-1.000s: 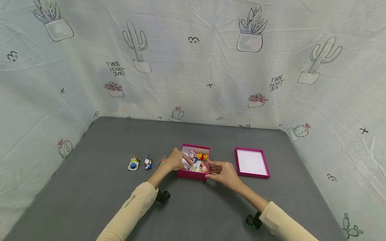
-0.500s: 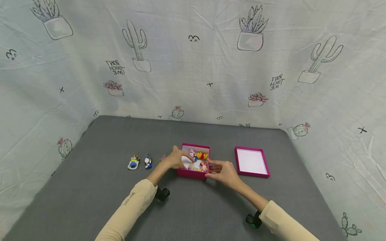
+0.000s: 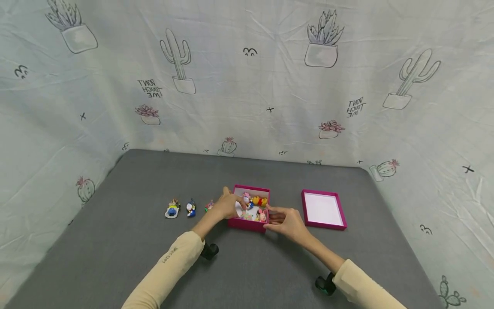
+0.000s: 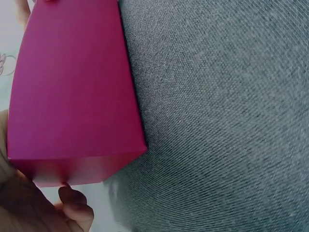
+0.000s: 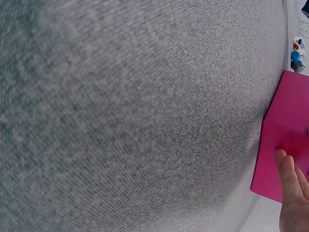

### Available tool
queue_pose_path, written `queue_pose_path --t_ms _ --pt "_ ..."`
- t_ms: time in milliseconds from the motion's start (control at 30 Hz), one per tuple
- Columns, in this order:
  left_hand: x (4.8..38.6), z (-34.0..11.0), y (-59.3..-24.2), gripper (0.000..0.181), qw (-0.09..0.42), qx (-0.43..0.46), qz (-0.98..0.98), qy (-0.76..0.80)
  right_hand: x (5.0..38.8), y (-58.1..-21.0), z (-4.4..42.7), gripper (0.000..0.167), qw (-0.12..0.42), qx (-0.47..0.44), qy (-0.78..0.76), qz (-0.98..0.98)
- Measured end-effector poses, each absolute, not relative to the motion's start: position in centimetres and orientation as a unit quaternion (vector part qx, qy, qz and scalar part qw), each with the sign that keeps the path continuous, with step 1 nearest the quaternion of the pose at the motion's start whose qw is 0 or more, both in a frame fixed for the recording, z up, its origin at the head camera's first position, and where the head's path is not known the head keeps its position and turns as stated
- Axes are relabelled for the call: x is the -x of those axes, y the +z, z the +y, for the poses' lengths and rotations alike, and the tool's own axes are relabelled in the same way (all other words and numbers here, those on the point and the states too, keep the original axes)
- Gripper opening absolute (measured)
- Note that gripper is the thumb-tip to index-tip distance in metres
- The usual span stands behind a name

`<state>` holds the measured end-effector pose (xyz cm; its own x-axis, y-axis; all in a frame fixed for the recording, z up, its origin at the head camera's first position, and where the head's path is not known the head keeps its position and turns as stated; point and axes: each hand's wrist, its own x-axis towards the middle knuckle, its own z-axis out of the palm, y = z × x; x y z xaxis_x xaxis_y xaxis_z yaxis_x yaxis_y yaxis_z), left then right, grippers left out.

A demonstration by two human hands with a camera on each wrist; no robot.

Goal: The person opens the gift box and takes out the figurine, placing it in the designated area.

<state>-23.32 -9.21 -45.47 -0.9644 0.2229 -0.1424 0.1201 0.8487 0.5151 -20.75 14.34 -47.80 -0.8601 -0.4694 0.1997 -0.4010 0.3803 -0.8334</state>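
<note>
An open magenta box (image 3: 247,224) holds several small figurines, among them a yellow and red one (image 3: 260,201) and a pink one (image 3: 262,215). My left hand (image 3: 225,206) grips the left wall, one digit reaching inside over the rim; in the left wrist view, curled fingertips (image 4: 75,205) touch the box's outer end. Thumb and fingers of my right hand (image 3: 288,223) hold the right side near the front corner. Seen from the right wrist, its fingers (image 5: 288,175) lie against the magenta wall (image 5: 273,159). The left palm is partly hidden.
Left of the box, on the grey table (image 3: 115,240), stand a figurine with a white base (image 3: 172,209), a blue and white one (image 3: 191,208) and a partly hidden one (image 3: 209,206). The magenta lid (image 3: 324,209), white inside, lies to the right.
The left hand's digit inside the box has shifted slightly up and back from the front, uncovering a pale figurine near the front wall. My right hand has kept its place.
</note>
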Motion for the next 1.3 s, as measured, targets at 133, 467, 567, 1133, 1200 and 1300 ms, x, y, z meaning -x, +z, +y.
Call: queue_pose_path --t_ms 133,467,567,1133,1200,1300 --pt "23.22 -8.98 -45.38 0.017 0.089 -0.071 0.960 0.257 20.71 -47.74 14.28 0.053 0.031 0.261 -0.489 0.832" --pt "22.98 -8.91 -45.60 0.022 0.091 -0.060 0.971 0.211 20.38 -47.93 14.11 0.053 0.034 0.255 -0.489 0.833" --pt "23.05 -8.89 -45.56 0.023 0.094 -0.059 0.972 0.208 20.37 -47.85 14.12 0.053 0.035 0.255 -0.489 0.833" --pt "23.54 -8.64 -45.45 0.030 0.056 -0.082 0.975 0.198 20.57 -47.08 14.06 0.053 0.036 0.254 -0.491 0.832" --pt "23.62 -8.68 -45.57 0.031 0.052 -0.085 0.975 0.197 20.60 -47.02 14.09 0.053 0.035 0.254 -0.492 0.832" --pt "23.73 -8.75 -45.66 0.031 0.047 -0.088 0.975 0.199 20.66 -47.04 14.14 0.053 0.037 0.255 -0.492 0.832"
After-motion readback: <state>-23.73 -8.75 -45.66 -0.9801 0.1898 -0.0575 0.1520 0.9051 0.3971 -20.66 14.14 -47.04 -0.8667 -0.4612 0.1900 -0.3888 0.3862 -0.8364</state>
